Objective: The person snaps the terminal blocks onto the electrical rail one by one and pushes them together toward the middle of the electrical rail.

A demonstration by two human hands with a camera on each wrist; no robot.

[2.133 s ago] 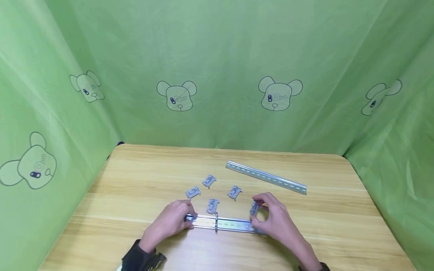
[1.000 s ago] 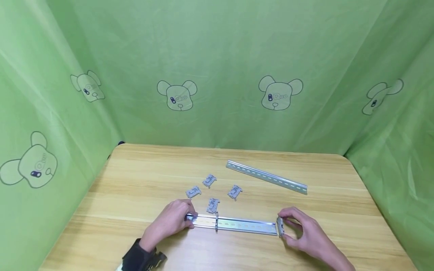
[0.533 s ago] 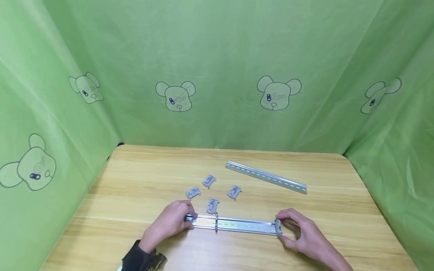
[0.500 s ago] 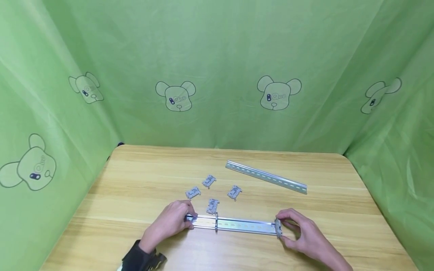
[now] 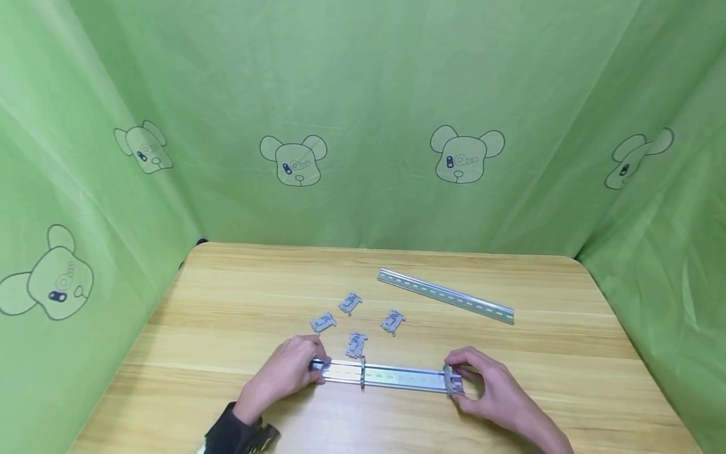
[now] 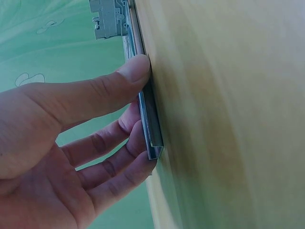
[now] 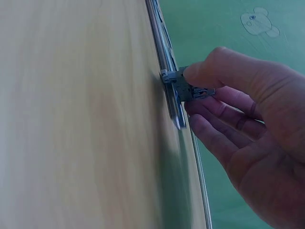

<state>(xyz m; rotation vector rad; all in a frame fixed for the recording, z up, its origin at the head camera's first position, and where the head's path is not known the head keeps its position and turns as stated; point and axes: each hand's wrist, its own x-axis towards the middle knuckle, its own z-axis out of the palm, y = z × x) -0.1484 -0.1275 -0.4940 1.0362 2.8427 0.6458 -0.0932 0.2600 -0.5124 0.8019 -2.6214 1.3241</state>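
Observation:
A slotted metal DIN rail (image 5: 405, 378) lies crosswise near the front of the table. My left hand (image 5: 290, 369) grips its left end, thumb on one edge and fingers on the other, as the left wrist view shows. With thumb and fingers my right hand (image 5: 490, 388) pinches a grey terminal block (image 7: 183, 88), which sits across the rail a little in from the right end. Another terminal block (image 5: 362, 372) stands on the rail between the hands, nearer the left one; its side shows in the left wrist view.
Several loose grey terminal blocks lie flat behind the rail, among them one block (image 5: 356, 345) close to its back edge and another block (image 5: 392, 321) farther right. A second slotted rail (image 5: 446, 296) lies slanted at the back right of the wooden table (image 5: 238, 284). Green curtains (image 5: 363, 208) surround the table.
My right hand carried the terminal block rightward to the rail's right end, set it against that end, then moved it left along the rail. The left hand stayed put.

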